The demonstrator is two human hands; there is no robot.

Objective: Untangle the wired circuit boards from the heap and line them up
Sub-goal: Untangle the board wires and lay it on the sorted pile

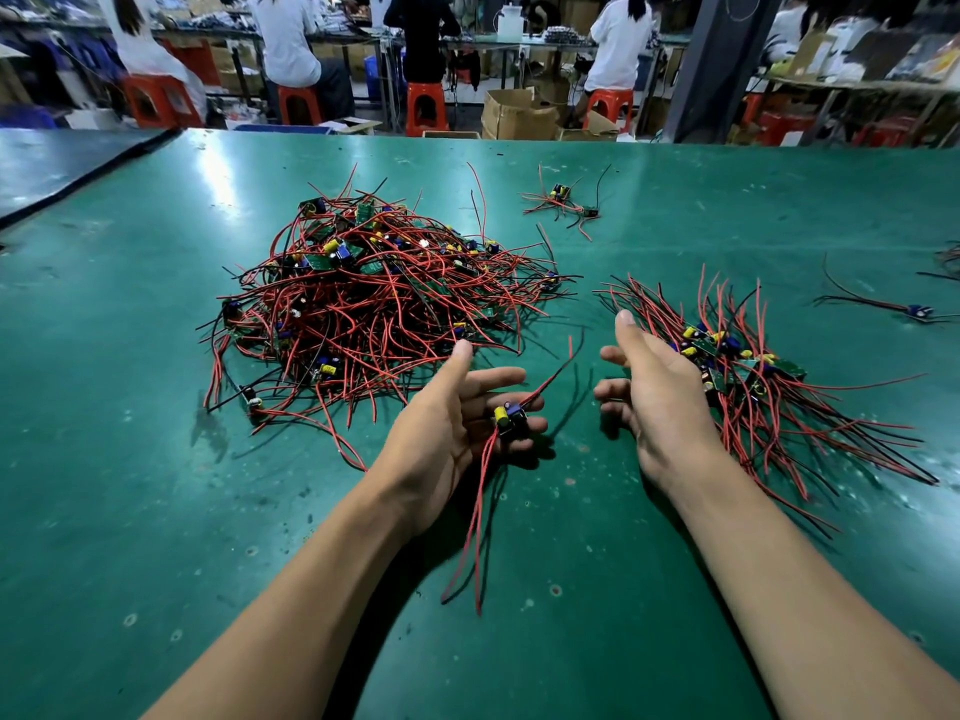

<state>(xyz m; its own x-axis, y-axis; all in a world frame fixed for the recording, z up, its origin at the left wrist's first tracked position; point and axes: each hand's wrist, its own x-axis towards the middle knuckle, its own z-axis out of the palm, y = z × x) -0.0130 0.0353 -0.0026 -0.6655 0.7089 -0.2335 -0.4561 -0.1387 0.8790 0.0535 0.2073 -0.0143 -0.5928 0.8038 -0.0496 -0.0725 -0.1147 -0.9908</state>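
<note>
A big tangled heap (374, 298) of small circuit boards with red and black wires lies on the green table (156, 459), ahead and to the left. My left hand (457, 423) is palm up just in front of the heap, and one wired board (511, 415) rests on its relaxed fingers, red wires hanging down over the wrist. My right hand (654, 392) hovers beside it, fingers loosely curled, holding nothing. Right of that hand lies a lined-up row of boards (737, 366) with wires fanned out both ways.
A few loose wired boards (563, 200) lie farther back, and another one (917, 311) sits at the right edge. Beyond the table's far edge, people sit on orange stools (426, 109) among cardboard boxes (519, 114).
</note>
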